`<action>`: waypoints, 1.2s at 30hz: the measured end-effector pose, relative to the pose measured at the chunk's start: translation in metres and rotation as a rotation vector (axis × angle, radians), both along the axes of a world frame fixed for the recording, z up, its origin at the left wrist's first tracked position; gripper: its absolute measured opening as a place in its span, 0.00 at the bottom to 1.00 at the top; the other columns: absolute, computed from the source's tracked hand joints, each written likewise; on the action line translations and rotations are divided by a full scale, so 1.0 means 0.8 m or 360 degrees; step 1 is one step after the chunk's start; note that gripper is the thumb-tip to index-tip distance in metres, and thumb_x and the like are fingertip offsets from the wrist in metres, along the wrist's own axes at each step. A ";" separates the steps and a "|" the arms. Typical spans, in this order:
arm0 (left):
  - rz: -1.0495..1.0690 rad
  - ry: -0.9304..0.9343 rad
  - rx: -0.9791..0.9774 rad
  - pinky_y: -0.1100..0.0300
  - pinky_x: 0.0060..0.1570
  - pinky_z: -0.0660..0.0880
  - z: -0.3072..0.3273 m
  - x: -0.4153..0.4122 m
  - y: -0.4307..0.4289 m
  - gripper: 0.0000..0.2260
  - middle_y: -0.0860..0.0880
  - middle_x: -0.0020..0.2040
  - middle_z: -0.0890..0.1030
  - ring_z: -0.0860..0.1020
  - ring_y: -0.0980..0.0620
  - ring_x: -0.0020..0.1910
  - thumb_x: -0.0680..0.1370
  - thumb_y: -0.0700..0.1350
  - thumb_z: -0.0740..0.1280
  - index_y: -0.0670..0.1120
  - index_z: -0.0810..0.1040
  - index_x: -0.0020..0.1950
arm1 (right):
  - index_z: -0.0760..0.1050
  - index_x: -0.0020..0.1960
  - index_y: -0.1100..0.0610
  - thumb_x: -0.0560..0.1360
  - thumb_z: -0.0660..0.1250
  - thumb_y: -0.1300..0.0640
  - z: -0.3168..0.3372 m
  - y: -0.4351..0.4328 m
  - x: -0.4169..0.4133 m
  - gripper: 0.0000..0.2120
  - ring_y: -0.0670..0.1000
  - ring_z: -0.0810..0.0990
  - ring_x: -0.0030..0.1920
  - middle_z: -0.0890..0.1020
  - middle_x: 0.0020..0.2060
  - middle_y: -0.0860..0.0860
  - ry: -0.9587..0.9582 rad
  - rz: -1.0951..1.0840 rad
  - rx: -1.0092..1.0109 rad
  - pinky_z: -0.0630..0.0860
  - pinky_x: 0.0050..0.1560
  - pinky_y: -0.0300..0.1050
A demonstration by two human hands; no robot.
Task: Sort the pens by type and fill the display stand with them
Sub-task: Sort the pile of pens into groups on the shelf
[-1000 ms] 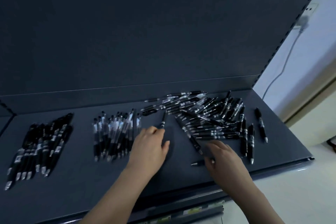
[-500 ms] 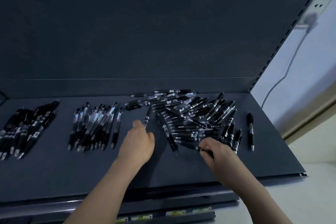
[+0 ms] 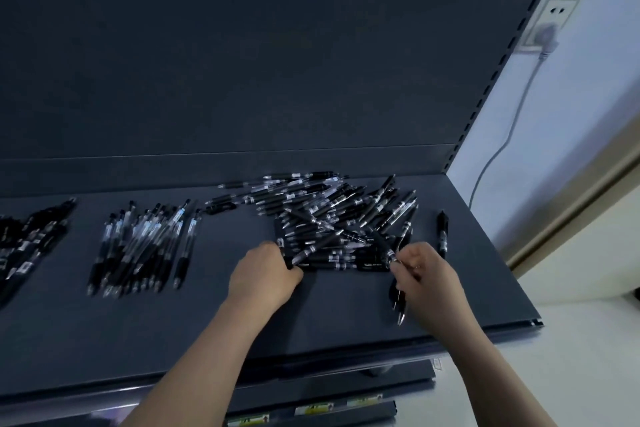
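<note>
Many pens (image 3: pixel 332 218) on display stand (image 3: pixel 346 340)

One view only: wide-angle camera on my head, facing forward and down, near enough that my forearms (image 3: pixel 194 357) fill lower frame; dark shelf (image 3: pixel 104 340) spans middle, back panel (image 3: pixel 242 62) above, wall (image 3: pixel 571 121) far right

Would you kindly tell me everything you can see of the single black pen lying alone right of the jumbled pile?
The single black pen is slim and plastic-looking, with a pale printed band partway along its barrel. It lies flat on the dark grey metal shelf, lengthwise front to back, apart from the jumbled pile of black pens. Its near end stops beside the right hand; contact is unclear.
</note>
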State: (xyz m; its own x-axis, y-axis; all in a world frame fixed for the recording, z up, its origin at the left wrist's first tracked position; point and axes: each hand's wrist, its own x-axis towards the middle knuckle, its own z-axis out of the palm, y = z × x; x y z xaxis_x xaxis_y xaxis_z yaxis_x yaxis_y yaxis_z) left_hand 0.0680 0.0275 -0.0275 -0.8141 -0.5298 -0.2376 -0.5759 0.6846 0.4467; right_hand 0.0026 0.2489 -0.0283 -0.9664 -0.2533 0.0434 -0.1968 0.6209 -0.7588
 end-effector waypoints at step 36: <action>-0.0534 0.0717 0.0570 0.65 0.27 0.67 0.050 -0.051 0.068 0.02 0.52 0.28 0.71 0.66 0.57 0.23 0.81 0.48 0.60 0.55 0.69 0.51 | 0.72 0.41 0.60 0.79 0.60 0.59 0.042 0.072 -0.081 0.10 0.53 0.81 0.31 0.75 0.29 0.53 -0.0143 -0.0732 -0.0735 0.79 0.40 0.58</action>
State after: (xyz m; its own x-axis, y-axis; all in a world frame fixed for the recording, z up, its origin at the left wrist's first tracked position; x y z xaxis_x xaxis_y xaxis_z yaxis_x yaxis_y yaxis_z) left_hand 0.0272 0.0823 0.0122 -0.9820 -0.1820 0.0499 -0.0615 0.5588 0.8270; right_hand -0.0625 0.3067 0.0051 -0.9766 0.2117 -0.0375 0.0877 0.2331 -0.9685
